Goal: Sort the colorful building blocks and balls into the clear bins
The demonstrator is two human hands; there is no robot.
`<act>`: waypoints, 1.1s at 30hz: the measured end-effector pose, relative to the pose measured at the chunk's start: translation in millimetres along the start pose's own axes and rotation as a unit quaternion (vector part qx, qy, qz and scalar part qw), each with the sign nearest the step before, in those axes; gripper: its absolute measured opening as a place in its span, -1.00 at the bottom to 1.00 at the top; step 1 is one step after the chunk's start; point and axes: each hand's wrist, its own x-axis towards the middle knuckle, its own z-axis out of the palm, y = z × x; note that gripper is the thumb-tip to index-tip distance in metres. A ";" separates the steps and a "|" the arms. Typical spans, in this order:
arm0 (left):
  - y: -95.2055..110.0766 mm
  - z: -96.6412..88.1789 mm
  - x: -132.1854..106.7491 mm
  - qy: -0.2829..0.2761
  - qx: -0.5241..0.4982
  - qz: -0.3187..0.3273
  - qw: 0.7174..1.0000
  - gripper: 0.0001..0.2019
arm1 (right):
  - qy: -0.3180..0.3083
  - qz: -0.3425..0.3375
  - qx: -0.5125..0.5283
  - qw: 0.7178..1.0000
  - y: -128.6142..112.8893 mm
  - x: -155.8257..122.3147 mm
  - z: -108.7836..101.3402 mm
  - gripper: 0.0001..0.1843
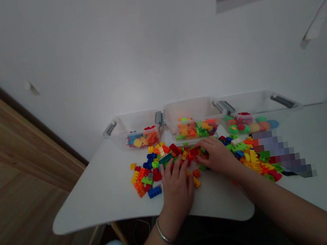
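Observation:
A heap of small coloured plastic building bricks is spread over the white table in front of me. My left hand lies flat on the table with its fingers stretched toward the bricks, a bracelet on its wrist. To its right, my right hand rests on the pile with fingers curled over red bricks; whether it grips one is hidden. Loose orange and yellow bricks lie between the two hands.
Three clear plastic bins stand along the wall: the left bin and middle bin hold bricks, the right bin holds round coloured discs. More bricks lie to the right. A wooden door is at left.

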 end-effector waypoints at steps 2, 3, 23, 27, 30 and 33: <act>1.1 -8.4 6.8 -0.002 -0.019 0.000 1.000 -0.56 | 0.027 -0.024 0.010 0.999 -0.5 -2.3 -0.7 -0.80; 2.0 -13.3 12.7 -0.005 -0.032 0.000 0.999 -0.57 | 0.041 -0.030 0.013 0.999 -0.6 -3.7 -0.2 -0.80; -1.5 -25.2 79.2 -0.029 -0.116 0.048 0.992 -0.75 | 0.120 0.015 0.084 0.989 14.4 -13.9 2.8 -0.82; 0.5 -37.7 60.3 -0.025 -0.073 0.061 0.995 -0.76 | 0.164 0.035 0.056 0.984 20.2 -11.8 -5.0 -0.81; 1.8 -36.1 49.0 -0.026 -0.056 0.078 0.995 -0.78 | 0.210 0.048 0.047 0.975 21.9 -4.1 -16.8 -0.79; 2.1 -30.1 52.8 -0.018 -0.042 0.081 0.996 -0.78 | 0.250 0.062 0.048 0.965 21.9 13.0 -33.3 -0.75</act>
